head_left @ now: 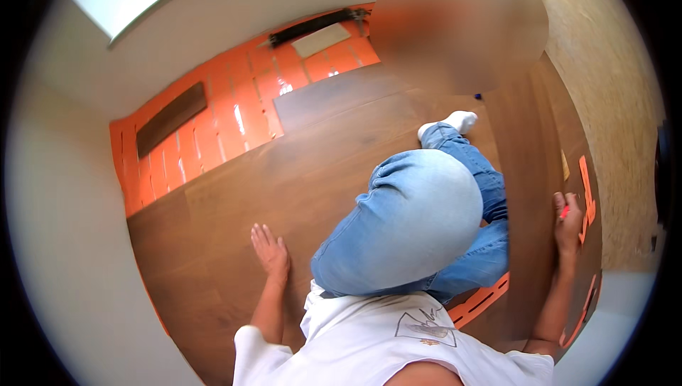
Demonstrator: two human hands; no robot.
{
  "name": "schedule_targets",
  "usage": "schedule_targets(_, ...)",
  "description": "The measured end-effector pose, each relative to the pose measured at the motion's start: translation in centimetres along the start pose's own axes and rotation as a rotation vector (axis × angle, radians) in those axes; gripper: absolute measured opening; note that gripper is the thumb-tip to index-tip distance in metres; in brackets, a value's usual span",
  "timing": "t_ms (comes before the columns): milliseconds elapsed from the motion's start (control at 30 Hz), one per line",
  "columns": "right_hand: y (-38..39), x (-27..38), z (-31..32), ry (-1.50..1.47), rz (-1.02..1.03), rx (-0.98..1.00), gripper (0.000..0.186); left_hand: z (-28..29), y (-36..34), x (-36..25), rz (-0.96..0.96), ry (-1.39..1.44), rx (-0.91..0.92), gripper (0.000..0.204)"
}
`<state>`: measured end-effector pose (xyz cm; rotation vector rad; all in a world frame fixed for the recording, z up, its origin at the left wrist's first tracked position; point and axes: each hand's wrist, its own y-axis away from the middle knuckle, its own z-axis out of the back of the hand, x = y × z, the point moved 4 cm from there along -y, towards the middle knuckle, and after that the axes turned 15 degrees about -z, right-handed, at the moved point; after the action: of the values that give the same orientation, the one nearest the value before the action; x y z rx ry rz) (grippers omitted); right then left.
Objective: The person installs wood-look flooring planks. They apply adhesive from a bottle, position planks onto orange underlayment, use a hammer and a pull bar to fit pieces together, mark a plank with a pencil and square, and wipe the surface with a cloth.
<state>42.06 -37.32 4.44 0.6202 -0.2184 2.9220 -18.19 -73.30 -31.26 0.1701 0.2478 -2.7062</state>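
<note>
My left hand (271,252) lies flat on the brown plank floor (213,219), fingers apart, beside my bent jeans-clad knee (401,219). At the right, my right hand (567,222) is closed round the edge of a long loose brown plank (529,265), with a small red item (564,212) at its fingers. That plank stands tilted along my right side and hides part of my legs. Orange slotted strips (474,301) show on the floor beside it. My white-socked foot (462,121) rests on the laid planks.
Orange slotted underlay (238,112) lines the back wall (199,20), bearing a short dark plank (170,119), a long black tool (309,25) and a beige piece (321,40). A window sill is at top left. White wall (71,229) bounds the left, pale chipboard (611,102) the right. The upper middle-right is blurred.
</note>
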Motion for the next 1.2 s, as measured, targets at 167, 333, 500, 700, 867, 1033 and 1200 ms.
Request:
schedule_targets(167,-4.0,5.4,7.3,0.077,0.287,-0.152,0.040,-0.9,-1.4,-1.2,0.028,0.040,-0.145,0.063)
schedule_targets(333,-3.0,10.6,10.6,0.182,0.444,-0.247,0.033,-4.2,-0.6,0.1,0.029,0.095,-0.225,0.061)
schedule_targets(500,-9.8,18.2,4.9,0.236,0.744,-0.251,0.027,-2.9,0.8,1.0,0.012,0.006,-0.196,0.058)
schedule_targets(700,-9.3,31.2,-9.7,-0.011,0.933,0.082,0.030,-4.4,3.7,4.4,-0.080,-0.308,-0.019,0.048)
schedule_targets(867,-8.4,38.4,-20.5,0.013,0.873,0.416,0.040,0.6,5.3,11.1,0.414,0.325,0.038,0.044)
schedule_targets(1033,-5.9,44.4,-28.6,-0.048,0.921,0.653,0.045,13.0,2.0,19.7,0.675,0.630,-0.397,0.041)
schedule_targets(1200,-1.3,49.8,-33.2,-0.033,0.851,0.856,0.046,22.8,-8.6,15.7,0.466,1.043,-0.629,0.040)
